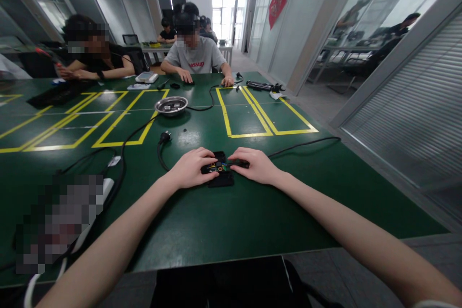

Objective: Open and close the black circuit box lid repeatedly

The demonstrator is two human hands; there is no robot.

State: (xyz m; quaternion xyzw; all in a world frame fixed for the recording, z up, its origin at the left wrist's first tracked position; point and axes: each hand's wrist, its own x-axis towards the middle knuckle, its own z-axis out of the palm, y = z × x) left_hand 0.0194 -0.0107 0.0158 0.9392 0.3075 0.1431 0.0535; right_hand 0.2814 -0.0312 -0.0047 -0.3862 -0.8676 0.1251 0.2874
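Note:
In the head view, a small opened black electronic device (221,180) lies on the green table, with a circuit board (219,167) and bits of coloured wire exposed. My left hand (193,168) grips its left side, fingers behind and thumb in front. My right hand (257,166) is closed at the right side, pinching the dark end of a black cable (305,144) close to the board. That cable runs out to the right across the table. The fingers partly hide the device, so its finer parts are too small to tell.
A metal bowl (171,106) holds several small metal parts. Near it lies a black power plug (165,137) on a cord. Yellow tape (225,113) marks the table (187,236). A white power strip (92,211) is at left. Two people sit across, one handling a black object.

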